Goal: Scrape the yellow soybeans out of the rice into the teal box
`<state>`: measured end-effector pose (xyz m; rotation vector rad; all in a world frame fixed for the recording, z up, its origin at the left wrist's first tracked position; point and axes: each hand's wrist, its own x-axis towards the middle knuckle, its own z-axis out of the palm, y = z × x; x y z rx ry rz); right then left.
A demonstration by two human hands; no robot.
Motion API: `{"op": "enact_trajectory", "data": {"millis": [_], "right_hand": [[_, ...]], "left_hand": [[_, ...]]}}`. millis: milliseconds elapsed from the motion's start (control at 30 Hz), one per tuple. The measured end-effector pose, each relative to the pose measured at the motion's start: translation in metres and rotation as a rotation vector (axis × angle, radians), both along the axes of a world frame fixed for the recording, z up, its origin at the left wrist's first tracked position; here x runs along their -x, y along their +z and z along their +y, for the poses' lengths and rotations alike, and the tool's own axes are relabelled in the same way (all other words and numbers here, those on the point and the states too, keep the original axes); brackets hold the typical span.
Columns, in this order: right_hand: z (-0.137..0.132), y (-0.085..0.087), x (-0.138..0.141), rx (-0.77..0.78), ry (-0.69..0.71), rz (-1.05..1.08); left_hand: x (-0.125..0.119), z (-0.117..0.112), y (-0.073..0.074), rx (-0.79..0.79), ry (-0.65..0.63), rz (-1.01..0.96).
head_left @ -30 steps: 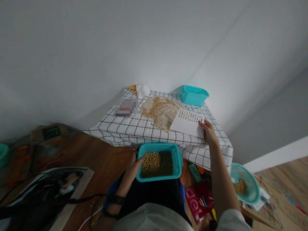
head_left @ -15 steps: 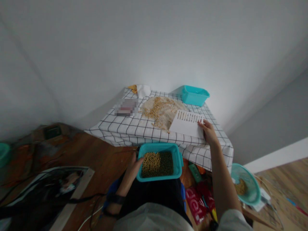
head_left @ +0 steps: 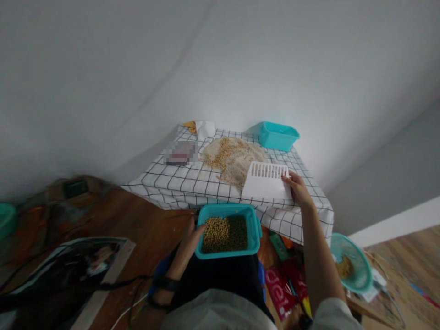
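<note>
My left hand (head_left: 189, 242) grips the left rim of a teal plastic basin (head_left: 225, 209) held over my lap. Inside it, yellow soybeans (head_left: 216, 229) lie on the left and small dark green beans (head_left: 238, 233) on the right. With thumb and fingers, my right hand (head_left: 298, 189) pinches the right edge of a white slotted plate (head_left: 266, 187), slots at its far side. This plate is over the near right part of the table, covering the edge of a sandy-looking pile (head_left: 239, 169). More soybeans (head_left: 223, 153) lie scattered on that pile.
A checked cloth (head_left: 165, 182) covers the table. At its back right stands a second teal basin (head_left: 279, 137); a white cloth (head_left: 205, 129) lies back left, near a blurred-out item (head_left: 181, 153). A teal basket (head_left: 351, 263) and red packaging (head_left: 280, 288) sit below right.
The white slotted plate in my right hand has tilted and come slightly towards me. My left hand and the basin have stayed almost in place.
</note>
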<state>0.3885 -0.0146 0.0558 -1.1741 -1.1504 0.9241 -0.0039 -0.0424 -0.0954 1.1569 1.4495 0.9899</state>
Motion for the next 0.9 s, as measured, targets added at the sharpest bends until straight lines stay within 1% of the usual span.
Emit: {"op": "enact_trajectory", "data": {"millis": [200, 333, 567, 900], "right_hand": [[0.0038, -0.0029, -0.0008, -0.039, -0.055, 0.034], [0.0066, -0.0054, -0.0011, -0.053, -0.077, 0.052], [0.0061, -0.0059, -0.0026, -0.028, -0.05, 0.038], [0.0028, -0.0032, -0.002, -0.017, -0.009, 0.04]], "left_hand": [[0.0004, -0.0007, -0.0009, 0.025, -0.026, -0.013], [0.0001, -0.0021, 0.0012, 0.027, -0.024, -0.011], [-0.0006, -0.0026, 0.0054, 0.046, -0.021, -0.002], [0.0012, -0.0013, -0.0016, 0.072, -0.024, 0.0]]}}
